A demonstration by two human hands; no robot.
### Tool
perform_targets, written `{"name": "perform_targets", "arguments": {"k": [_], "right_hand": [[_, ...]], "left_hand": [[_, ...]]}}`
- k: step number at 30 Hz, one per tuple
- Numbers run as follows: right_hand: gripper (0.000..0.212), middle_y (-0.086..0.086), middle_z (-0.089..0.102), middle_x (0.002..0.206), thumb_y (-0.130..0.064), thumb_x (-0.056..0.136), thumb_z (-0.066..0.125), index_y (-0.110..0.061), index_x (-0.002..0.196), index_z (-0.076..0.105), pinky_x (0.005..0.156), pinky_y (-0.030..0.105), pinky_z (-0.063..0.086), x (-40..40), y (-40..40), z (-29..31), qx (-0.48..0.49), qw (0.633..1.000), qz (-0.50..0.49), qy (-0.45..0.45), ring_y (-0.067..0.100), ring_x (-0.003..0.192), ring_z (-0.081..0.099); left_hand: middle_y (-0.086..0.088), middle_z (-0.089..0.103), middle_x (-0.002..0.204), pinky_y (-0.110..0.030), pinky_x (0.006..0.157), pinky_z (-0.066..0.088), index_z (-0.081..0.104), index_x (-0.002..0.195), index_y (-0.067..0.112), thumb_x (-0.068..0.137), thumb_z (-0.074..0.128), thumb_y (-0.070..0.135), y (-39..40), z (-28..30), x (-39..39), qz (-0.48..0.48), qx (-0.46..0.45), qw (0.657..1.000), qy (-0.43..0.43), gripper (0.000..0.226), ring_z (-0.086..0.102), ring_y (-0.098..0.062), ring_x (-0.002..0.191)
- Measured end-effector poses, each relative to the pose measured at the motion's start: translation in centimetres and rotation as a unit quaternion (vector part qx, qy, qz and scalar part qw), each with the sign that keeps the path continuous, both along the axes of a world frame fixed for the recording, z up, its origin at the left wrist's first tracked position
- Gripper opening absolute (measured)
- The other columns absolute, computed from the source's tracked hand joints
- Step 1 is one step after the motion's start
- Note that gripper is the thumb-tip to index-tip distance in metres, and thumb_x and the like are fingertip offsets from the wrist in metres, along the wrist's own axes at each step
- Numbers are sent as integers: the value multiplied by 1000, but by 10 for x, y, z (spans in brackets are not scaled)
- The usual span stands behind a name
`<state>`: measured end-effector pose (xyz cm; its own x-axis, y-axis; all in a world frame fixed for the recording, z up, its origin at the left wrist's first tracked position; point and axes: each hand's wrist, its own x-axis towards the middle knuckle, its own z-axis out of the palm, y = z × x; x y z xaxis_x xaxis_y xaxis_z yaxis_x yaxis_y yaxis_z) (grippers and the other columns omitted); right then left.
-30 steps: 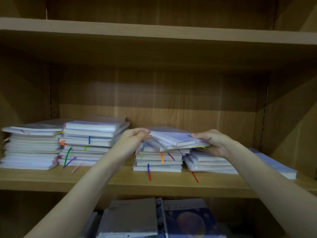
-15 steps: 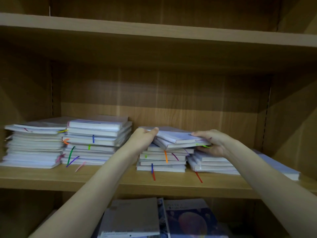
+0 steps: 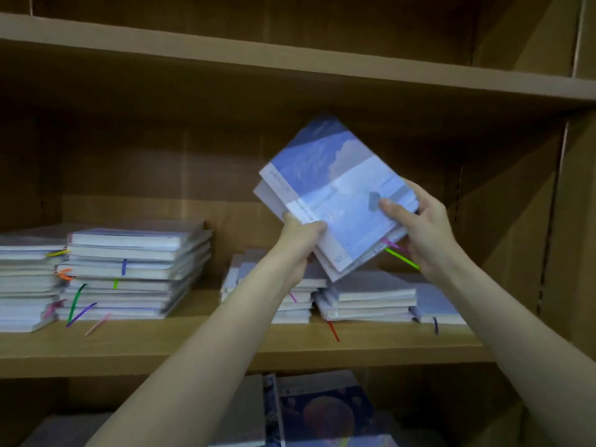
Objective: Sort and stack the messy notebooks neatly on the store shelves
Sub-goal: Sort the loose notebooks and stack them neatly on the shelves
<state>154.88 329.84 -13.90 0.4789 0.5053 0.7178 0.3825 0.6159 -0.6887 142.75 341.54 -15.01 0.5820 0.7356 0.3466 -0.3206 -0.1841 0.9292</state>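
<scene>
Head view: left hand (image 3: 298,243) and right hand (image 3: 419,230) clamped on tilted sky-blue notebooks (image 3: 338,201), lifted above shelf (image 3: 193,346) stacks (image 3: 364,295).

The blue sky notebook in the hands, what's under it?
Under the blue sky notebook are more notebooks, held with it by the left hand and right hand. A green ribbon hangs out. Their number and covers are hidden.

no legible txt; print on held notebook (image 3: 338,201) cover too blurred.
</scene>
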Motion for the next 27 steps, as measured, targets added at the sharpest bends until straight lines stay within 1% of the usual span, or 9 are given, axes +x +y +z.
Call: {"name": "perform_targets", "arguments": {"k": [3, 7, 9, 13, 16, 19, 21, 23, 27], "right_hand": [[43, 8, 66, 108, -2, 80, 62, -9, 122, 57, 86, 31, 52, 25, -23, -2, -21, 999, -10, -35, 15, 94, 63], [48, -1, 64, 109, 8, 82, 62, -3, 128, 51, 83, 17, 49, 57, -34, -16, -113, 975, -127, -141, -7, 87, 60], [44, -2, 63, 109, 9, 85, 60, -8, 124, 50, 89, 23, 47, 70, -30, -27, -122, 973, -145, -132, -3, 93, 60], [39, -2, 62, 111, 6, 91, 53, -14, 124, 47, 90, 24, 47, 81, -20, -44, -152, 979, -111, -82, 14, 105, 57], [48, 1, 56, 132, -12, 96, 52, -15, 141, 38, 104, 41, 42, 83, -11, -44, -174, 981, -77, -37, 19, 121, 53], [53, -1, 49, 138, -18, 96, 52, -21, 145, 30, 108, 42, 37, 79, -1, -40, -172, 981, -83, -30, 18, 126, 47], [52, -6, 54, 125, -7, 97, 49, -26, 141, 28, 96, 28, 48, 76, 2, -43, -152, 985, -78, -28, 6, 110, 58], [60, -12, 55, 117, 1, 96, 47, -35, 137, 21, 79, 15, 49, 74, 3, -50, -147, 985, -78, -37, -5, 92, 60], [65, -10, 48, 134, -2, 95, 50, -32, 145, 20, 101, 31, 42, 77, 5, -57, -142, 986, -86, -32, 7, 117, 52]], "left_hand": [[-1, 54, 119, -48, 90, 50, 32, 124, 20, 92, 49, -4, -11, -5, 17, -1, -4, 998, -67, 43, 56, -23, 108], [3, 40, 141, -49, 105, 39, 13, 146, 32, 88, 57, 10, -13, -11, 34, 67, 197, 977, -52, 76, 41, -21, 129], [-1, 32, 148, -43, 109, 33, 5, 151, 28, 90, 56, 11, -14, -3, 44, 98, 267, 959, -12, 81, 34, -23, 135], [-10, 28, 151, -27, 101, 34, 7, 151, 25, 93, 48, 4, -10, 4, 58, 127, 330, 934, 56, 74, 27, -27, 138], [-8, 13, 155, -15, 74, 36, -7, 149, 32, 95, 40, -1, -10, -6, 60, 83, 266, 956, 91, 79, 27, -25, 137], [-6, 13, 155, -20, 91, 29, -12, 147, 35, 94, 36, -4, -8, -16, 62, 45, 220, 971, 79, 82, 27, -24, 136], [-4, 14, 155, -18, 93, 23, -11, 148, 32, 93, 34, -5, -11, -22, 60, 39, 211, 973, 82, 80, 25, -21, 137], [-4, 11, 155, -10, 85, 19, -12, 149, 25, 93, 33, -5, -15, -29, 59, 54, 215, 970, 96, 77, 22, -19, 138], [-3, 6, 157, -3, 79, 15, -17, 147, 20, 94, 35, -3, -29, -35, 57, 65, 241, 962, 113, 78, 22, -16, 137]]}}
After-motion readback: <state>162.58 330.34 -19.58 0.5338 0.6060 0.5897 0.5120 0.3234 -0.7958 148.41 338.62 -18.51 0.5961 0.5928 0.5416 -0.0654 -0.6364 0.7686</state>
